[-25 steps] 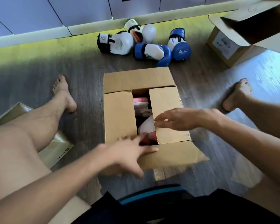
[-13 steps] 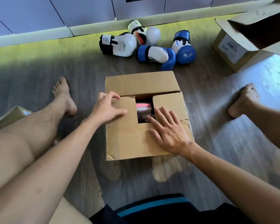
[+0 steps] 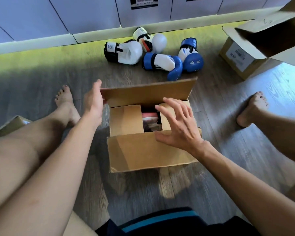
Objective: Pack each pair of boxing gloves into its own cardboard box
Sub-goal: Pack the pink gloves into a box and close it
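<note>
- The left grip (image 3: 93, 103) holds the left corner of the far flap (image 3: 146, 96). The thumb lies on the flap's near face, and the fingers behind it are hidden.
- The right grip (image 3: 179, 126) holds nothing. Its fingers are spread and loosely bent above the right inner flap (image 3: 165, 124), with the thumb down by the edge of the near flap (image 3: 134, 143). I cannot tell whether the fingertips touch the card.
- What has changed: half a second ago the far flap lay flat, away from the person. The left grip rested on the left inner flap (image 3: 125, 120) and the right one pressed flat on the top. Now the far flap stands tilted up and the right grip has lifted off.
- My reading is that this cardboard box (image 3: 143, 154) is being shut, and the far flap is the last to fold down.
- The pink gloves (image 3: 149, 115) lie inside the box. They show only through the gap between the two inner flaps, just left of the right grip's fingers and below the raised flap.
- Further out on the floor (image 3: 58, 74), the white gloves (image 3: 126, 52) and blue gloves (image 3: 162, 63) lie in a loose heap near the wall, well apart from both grips and unpacked.
- An open box (image 3: 237, 57) stands far right, so two pairs remain to pack.
</note>
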